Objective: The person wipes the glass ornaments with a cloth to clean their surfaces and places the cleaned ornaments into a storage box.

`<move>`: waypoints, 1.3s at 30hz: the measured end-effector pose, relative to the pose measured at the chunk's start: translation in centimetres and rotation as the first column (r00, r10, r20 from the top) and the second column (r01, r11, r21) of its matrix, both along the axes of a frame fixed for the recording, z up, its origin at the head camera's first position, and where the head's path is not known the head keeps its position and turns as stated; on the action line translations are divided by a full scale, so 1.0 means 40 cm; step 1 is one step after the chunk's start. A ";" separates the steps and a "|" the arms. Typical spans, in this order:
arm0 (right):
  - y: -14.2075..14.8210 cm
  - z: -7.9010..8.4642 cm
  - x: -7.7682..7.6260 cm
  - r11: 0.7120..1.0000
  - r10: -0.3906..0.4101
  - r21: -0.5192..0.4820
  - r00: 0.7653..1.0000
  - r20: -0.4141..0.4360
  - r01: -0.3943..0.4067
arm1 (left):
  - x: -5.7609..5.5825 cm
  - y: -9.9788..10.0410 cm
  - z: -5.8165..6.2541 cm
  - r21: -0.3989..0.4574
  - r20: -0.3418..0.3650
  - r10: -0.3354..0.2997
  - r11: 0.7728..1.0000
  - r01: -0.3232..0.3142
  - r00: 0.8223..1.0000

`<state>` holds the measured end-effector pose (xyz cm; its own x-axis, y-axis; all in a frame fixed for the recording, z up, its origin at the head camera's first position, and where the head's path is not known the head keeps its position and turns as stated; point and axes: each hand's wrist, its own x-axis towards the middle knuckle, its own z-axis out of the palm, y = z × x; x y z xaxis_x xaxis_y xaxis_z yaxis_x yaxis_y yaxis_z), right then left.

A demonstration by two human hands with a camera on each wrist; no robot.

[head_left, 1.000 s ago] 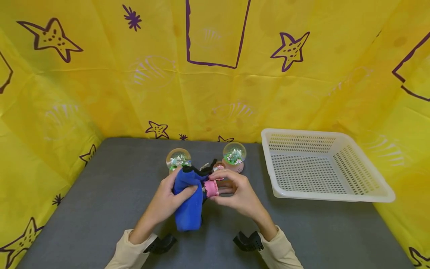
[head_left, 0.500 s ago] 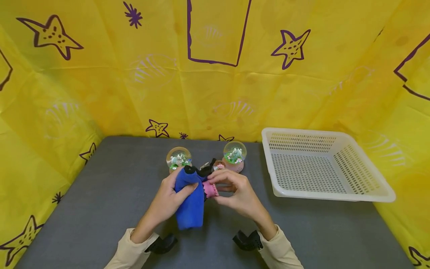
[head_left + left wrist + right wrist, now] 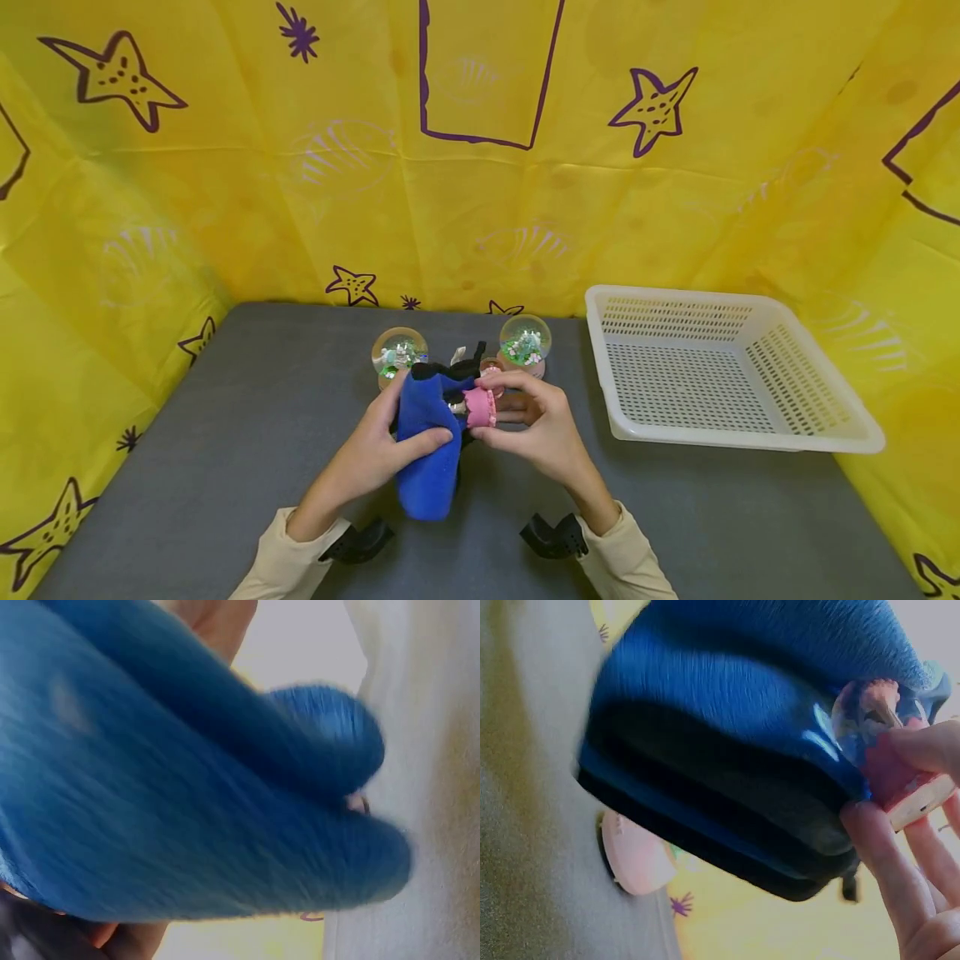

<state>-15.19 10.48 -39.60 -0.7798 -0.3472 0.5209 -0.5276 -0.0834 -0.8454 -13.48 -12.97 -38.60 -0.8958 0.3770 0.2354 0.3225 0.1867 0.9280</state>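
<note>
My left hand (image 3: 386, 446) grips a soft blue cloth pouch (image 3: 427, 454), thumb across its front, above the table. The pouch has a dark opening, seen in the right wrist view, and a black strap (image 3: 478, 357). Between thumb and fingers, my right hand (image 3: 536, 425) pinches a small snow globe by its pink scalloped base (image 3: 481, 407). The globe lies on its side, its clear dome (image 3: 855, 712) turned toward the pouch and close against the blue cloth. Whether dome and cloth touch, I cannot tell. Blue cloth (image 3: 195, 787) fills most of the left wrist view.
Two larger snow globes, one left (image 3: 400, 350) and one right (image 3: 525, 342), stand behind the hands. A small pink-toned globe (image 3: 491, 372) is partly hidden near the right one. A white perforated basket (image 3: 611, 417) sits at the right. Yellow printed cloth (image 3: 480, 208) surrounds the grey table (image 3: 285, 375).
The small globe has shifted slightly up and right, so more of its clear dome shows beside the pouch. The pouch has tilted a little in my left hand. Both hands keep their hold.
</note>
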 end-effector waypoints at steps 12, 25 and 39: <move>-0.007 0.004 0.008 0.999 -0.042 0.039 0.975 0.220 0.034 | -0.004 0.006 -0.012 -0.116 -0.464 0.052 0.986 -0.119 0.884; -0.008 0.006 0.010 0.997 -0.032 0.082 0.966 0.255 0.011 | -0.005 0.008 -0.021 -0.070 -0.460 0.101 0.986 -0.149 0.882; -0.007 0.003 0.004 0.999 0.005 0.034 1.000 0.020 -0.005 | 0.002 0.000 -0.007 0.008 -0.276 0.128 0.991 -0.131 0.953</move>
